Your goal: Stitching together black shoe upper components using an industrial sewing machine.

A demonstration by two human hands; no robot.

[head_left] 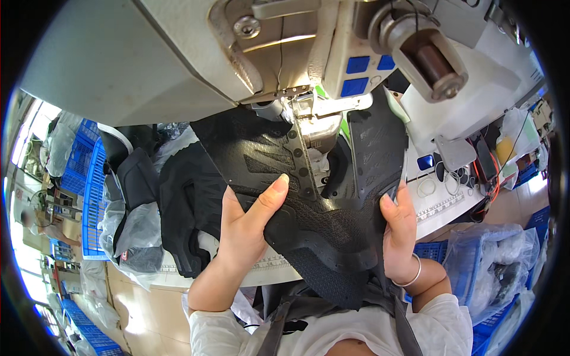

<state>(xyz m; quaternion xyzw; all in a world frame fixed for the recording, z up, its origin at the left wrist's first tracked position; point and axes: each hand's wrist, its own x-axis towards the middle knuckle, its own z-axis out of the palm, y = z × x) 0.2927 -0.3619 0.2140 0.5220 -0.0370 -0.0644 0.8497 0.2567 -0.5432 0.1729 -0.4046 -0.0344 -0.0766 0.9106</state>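
A black shoe upper (323, 228), with textured panels and a row of eyelet dots, is spread between my two hands beneath the sewing machine (148, 65). My left hand (252, 216) grips its left side, thumb on top and the other fingers hidden underneath. On the right edge my right hand (399, 222) holds it the same way, thumb uppermost. The far end of the upper reaches the lit needle area (314, 113), where two flaps lie on either side of an opening. Whether the needle touches the material is hidden.
More black shoe uppers (181, 202) lie on the table's left, beside a blue crate (94, 202). A dark thread spool (430, 65) sits on the machine. Rulers (442, 207), thread loops and small tools are at right. Plastic-wrapped blue crates (475, 261) stand at lower right.
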